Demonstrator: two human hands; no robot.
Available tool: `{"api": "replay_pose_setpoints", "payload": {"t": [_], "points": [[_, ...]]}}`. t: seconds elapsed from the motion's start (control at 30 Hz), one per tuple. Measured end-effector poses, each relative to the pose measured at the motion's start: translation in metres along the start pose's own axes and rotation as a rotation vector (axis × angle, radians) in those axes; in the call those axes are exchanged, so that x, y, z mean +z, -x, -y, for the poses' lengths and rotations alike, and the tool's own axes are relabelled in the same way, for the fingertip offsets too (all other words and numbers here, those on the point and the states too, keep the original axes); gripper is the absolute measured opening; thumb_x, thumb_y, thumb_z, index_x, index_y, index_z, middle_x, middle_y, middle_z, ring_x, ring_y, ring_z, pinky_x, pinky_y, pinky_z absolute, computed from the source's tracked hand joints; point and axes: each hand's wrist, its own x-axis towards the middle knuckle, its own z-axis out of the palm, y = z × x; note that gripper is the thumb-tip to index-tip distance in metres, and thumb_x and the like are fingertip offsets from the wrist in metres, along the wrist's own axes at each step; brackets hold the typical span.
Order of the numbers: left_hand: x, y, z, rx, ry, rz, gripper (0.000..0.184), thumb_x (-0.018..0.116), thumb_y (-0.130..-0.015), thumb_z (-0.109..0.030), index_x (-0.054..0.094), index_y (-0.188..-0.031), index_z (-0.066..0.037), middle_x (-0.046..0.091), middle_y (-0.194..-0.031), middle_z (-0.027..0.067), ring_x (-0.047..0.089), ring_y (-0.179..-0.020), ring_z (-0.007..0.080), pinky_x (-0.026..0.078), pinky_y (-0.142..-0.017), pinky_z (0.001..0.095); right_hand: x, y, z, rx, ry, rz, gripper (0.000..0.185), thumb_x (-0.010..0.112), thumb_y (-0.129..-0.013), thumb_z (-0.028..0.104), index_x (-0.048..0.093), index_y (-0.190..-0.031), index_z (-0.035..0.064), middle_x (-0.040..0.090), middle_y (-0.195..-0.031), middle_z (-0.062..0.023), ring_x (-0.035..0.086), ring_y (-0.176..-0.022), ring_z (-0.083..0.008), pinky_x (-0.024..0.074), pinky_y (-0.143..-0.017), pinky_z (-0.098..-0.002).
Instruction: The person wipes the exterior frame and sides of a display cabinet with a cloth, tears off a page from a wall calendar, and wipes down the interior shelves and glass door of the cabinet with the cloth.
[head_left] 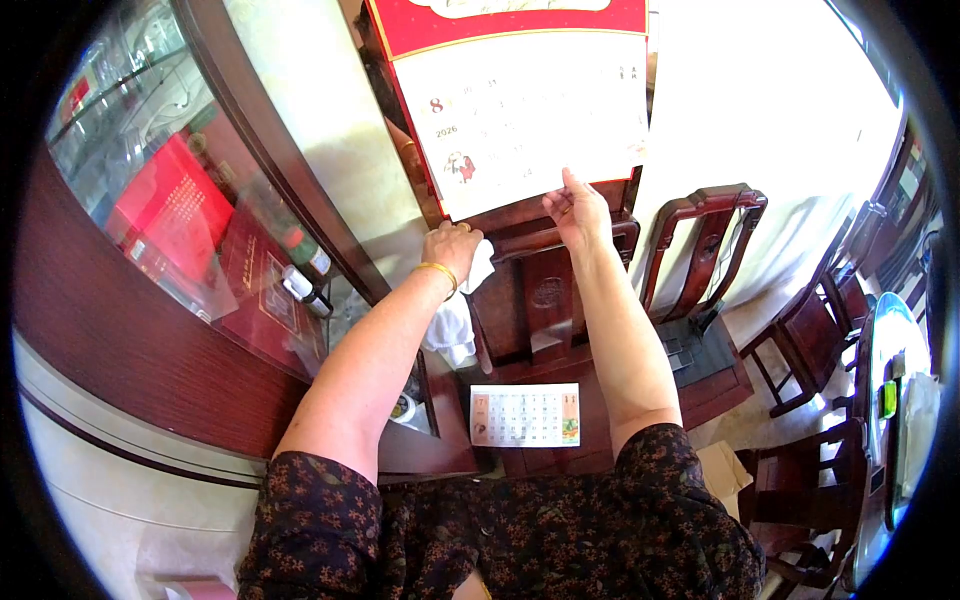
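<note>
A large wall calendar (540,110) with a red header hangs against a dark wooden frame, its page showing an 8 and 2026. My right hand (580,210) is at the page's lower edge, palm up, fingers curled near the paper; whether they pinch it is hard to tell. Lower and to the left, my left hand (453,250), with a gold bangle at the wrist, is closed around a white cloth (479,267) beside the chair back. More white cloth (452,330) hangs below it. A small calendar sheet (525,415) lies flat on the dark wooden seat.
On the left stands a curved wooden cabinet (180,330) with glass, holding red boxes (175,205) and bottles. A wooden chair (700,250) is against the wall at right. Further right are more chairs and a round table (880,430) with things on it.
</note>
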Motion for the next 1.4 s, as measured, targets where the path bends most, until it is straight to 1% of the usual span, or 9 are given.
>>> {"api": "replay_pose_setpoints", "payload": {"t": [0.07,0.17,0.47,0.67,0.7,0.73,0.8,1.17,1.4], "points": [[-0.001,0.002,0.001,0.016,0.020,-0.016,0.021,0.050,-0.076,-0.006,0.059,-0.094,-0.012,0.058,-0.096,0.0079,0.053,-0.094,0.0267,0.043,-0.082,0.0355,0.005,0.005,0.005,0.145,-0.130,-0.107,0.014,0.060,-0.084,0.017,0.052,-0.085,0.0046,0.050,-0.070,-0.0028,0.053,-0.063,-0.0146,0.0488,-0.065,-0.0309],[0.002,-0.001,0.001,0.004,0.034,-0.015,0.020,0.052,-0.075,-0.006,0.058,-0.093,-0.011,0.058,-0.095,0.0079,0.053,-0.095,0.0266,0.043,-0.082,0.0356,-0.022,-0.024,-0.021,-0.139,0.234,0.064,0.018,0.058,-0.086,0.021,0.052,-0.084,0.0045,0.051,-0.072,-0.0030,0.053,-0.065,-0.0141,0.0485,-0.065,-0.0302],[0.001,-0.001,0.003,0.020,0.029,0.004,0.016,0.054,-0.074,-0.007,0.056,-0.090,-0.010,0.059,-0.093,0.0084,0.053,-0.092,0.0272,0.043,-0.080,0.0362,-0.003,-0.003,0.007,-0.002,-0.367,0.043,0.021,0.051,-0.089,0.026,0.051,-0.095,0.0055,0.053,-0.078,-0.0006,0.054,-0.073,-0.0130,0.0470,-0.073,-0.0297],[0.010,-0.003,0.009,0.058,0.038,-0.037,0.015,0.052,-0.074,-0.007,0.055,-0.088,-0.011,0.058,-0.091,0.0076,0.054,-0.091,0.0256,0.043,-0.079,0.0358,0.006,0.011,0.047,0.097,-0.690,0.114,0.028,0.048,-0.089,0.021,0.043,-0.064,0.0096,0.041,-0.053,0.0031,0.039,-0.052,-0.0096,0.0413,-0.057,-0.0250],[0.011,-0.003,0.009,0.058,0.039,-0.036,0.015,0.052,-0.074,-0.007,0.055,-0.088,-0.011,0.058,-0.091,0.0076,0.054,-0.091,0.0256,0.043,-0.079,0.0358,0.024,0.025,0.066,0.092,-0.661,-0.022,0.028,0.043,-0.091,0.021,0.037,-0.065,0.0119,0.032,-0.058,0.0023,0.031,-0.054,-0.0097,0.0312,-0.053,-0.0250],[0.011,-0.003,0.009,0.048,0.044,-0.037,0.015,0.052,-0.074,-0.007,0.055,-0.087,-0.011,0.057,-0.090,0.0077,0.054,-0.091,0.0254,0.043,-0.080,0.0355,0.017,0.021,0.067,0.039,-0.664,0.255,0.024,0.044,-0.090,0.019,0.045,-0.069,0.0082,0.043,-0.060,-0.0001,0.042,-0.057,-0.0115,0.0401,-0.060,-0.0258],[0.012,-0.004,0.007,0.039,0.049,-0.037,0.015,0.052,-0.073,-0.007,0.055,-0.087,-0.011,0.057,-0.090,0.0077,0.054,-0.092,0.0252,0.043,-0.080,0.0352,0.023,0.021,0.082,0.057,-0.632,0.098,0.018,0.046,-0.089,0.017,0.051,-0.078,0.0034,0.057,-0.070,-0.0055,0.056,-0.067,-0.0159,0.0491,-0.072,-0.0305],[-0.013,-0.008,-0.021,0.074,0.098,0.018,0.023,0.059,-0.072,-0.009,0.055,-0.095,-0.009,0.056,-0.097,0.0109,0.053,-0.092,0.0288,0.043,-0.083,0.0372,0.049,0.013,0.137,-0.094,-0.506,0.519,0.027,0.037,-0.090,0.009,0.044,-0.105,-0.0117,0.056,-0.100,-0.0297,0.061,-0.092,-0.0319,0.0540,-0.080,-0.0378],[-0.020,-0.011,-0.030,0.095,0.103,-0.006,0.023,0.058,-0.074,-0.009,0.054,-0.096,-0.008,0.057,-0.098,0.0110,0.053,-0.097,0.0279,0.043,-0.085,0.0376,0.054,0.022,0.139,-0.184,-0.197,0.308,0.023,0.048,-0.087,0.008,0.046,-0.104,-0.0066,0.060,-0.095,-0.0215,0.062,-0.088,-0.0272,0.0522,-0.082,-0.0367]]}}
